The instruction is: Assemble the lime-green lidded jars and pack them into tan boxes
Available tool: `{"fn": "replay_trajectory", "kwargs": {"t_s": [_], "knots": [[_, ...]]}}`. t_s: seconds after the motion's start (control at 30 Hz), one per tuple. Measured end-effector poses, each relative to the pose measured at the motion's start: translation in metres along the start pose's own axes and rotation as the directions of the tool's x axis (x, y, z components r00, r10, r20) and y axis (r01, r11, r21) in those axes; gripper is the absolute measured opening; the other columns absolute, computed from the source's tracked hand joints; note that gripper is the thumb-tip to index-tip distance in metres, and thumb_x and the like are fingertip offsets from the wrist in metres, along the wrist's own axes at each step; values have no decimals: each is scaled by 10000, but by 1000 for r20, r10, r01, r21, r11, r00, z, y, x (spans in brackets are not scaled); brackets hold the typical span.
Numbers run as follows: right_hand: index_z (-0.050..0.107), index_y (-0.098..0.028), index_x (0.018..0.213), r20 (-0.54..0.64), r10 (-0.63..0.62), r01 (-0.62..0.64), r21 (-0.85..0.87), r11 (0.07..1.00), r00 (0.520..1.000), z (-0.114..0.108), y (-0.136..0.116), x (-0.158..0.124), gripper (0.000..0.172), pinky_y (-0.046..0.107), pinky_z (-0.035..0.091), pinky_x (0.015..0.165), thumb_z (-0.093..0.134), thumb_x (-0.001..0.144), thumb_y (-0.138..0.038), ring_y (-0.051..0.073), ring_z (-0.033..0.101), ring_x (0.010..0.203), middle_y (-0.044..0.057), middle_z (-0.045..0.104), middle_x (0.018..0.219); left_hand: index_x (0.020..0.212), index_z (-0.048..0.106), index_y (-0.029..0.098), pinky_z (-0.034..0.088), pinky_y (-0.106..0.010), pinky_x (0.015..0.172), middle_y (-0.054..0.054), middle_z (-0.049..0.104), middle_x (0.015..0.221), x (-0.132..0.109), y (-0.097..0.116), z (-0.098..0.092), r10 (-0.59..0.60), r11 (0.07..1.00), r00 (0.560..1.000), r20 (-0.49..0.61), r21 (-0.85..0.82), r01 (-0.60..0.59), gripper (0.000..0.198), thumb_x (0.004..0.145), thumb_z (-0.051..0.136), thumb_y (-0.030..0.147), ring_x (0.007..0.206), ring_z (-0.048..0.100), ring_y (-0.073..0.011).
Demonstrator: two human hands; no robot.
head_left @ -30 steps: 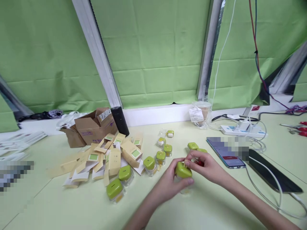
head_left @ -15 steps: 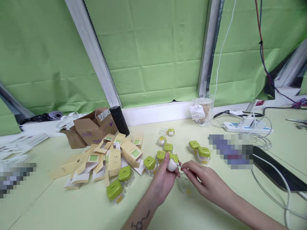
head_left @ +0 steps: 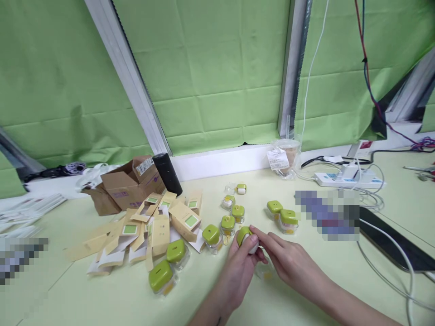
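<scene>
My left hand (head_left: 238,268) is closed around a white earphone case (head_left: 250,246), its thumb lying across the front. A glossy green cover (head_left: 242,234) sits on the case's upper part. From the right, my right hand (head_left: 288,256) presses its fingertips against the cover's upper edge; its lower fingers are partly hidden. Under my hands a clear plastic shell (head_left: 265,272) lies on the table, partly covered by my fingers. Just beyond is a green-topped earphone case cover (head_left: 227,223) with a clear lower half.
Several more green covers (head_left: 161,276) stand to the left, behind and to the right. Opened cream boxes (head_left: 159,235) are heaped at left, by a brown carton (head_left: 132,183) and a black cylinder (head_left: 167,174). A bagged drink cup (head_left: 288,158), power strip (head_left: 346,180) and cables are at right.
The case has tilted and come slightly lower and nearer. My right fingers have moved from a thin metal piece at the case's side to the green cover's edge; that piece no longer shows.
</scene>
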State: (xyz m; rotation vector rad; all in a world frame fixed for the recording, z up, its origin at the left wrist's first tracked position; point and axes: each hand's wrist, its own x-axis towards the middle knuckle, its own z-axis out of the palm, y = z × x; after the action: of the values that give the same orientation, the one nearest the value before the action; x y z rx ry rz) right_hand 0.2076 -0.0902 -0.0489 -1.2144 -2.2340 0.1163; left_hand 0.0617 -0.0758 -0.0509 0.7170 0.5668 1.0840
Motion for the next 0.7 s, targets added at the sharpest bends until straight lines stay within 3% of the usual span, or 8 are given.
{"fn": "replay_trajectory", "kwargs": {"t_s": [0.1,0.27,0.47,0.7], "knots": [[117,-234,1461,-4,-77,77,-49,996,997,-2,3,0,706,248,495,503,284,811,-12,170,617,582,50,595,798,879,518,168,435,-262,669,13,507,809,-2,2,4,9,1000,1000,-2,-20,-9,169,791,633,255,678,483,-96],[49,-256,1469,-31,-123,124,36,992,992,-7,3,1,740,268,526,536,274,810,-7,181,627,628,50,602,800,858,516,172,425,-246,637,24,502,777,-7,9,11,-13,999,1000,12,-41,14,184,747,658,211,642,475,-87],[73,-256,1466,-33,-116,119,115,986,993,-3,8,0,691,313,557,626,282,845,-36,204,667,739,84,653,902,680,490,161,381,-210,544,55,410,616,-4,8,18,-82,989,995,-55,-126,74,143,689,630,190,551,419,-68],[272,-217,1428,-46,-5,14,191,982,999,-12,22,5,557,363,550,753,312,887,-95,217,674,871,107,687,1011,582,416,167,278,-166,417,83,306,548,19,13,41,-164,964,974,-155,-234,124,178,605,570,83,455,322,-31]]}}
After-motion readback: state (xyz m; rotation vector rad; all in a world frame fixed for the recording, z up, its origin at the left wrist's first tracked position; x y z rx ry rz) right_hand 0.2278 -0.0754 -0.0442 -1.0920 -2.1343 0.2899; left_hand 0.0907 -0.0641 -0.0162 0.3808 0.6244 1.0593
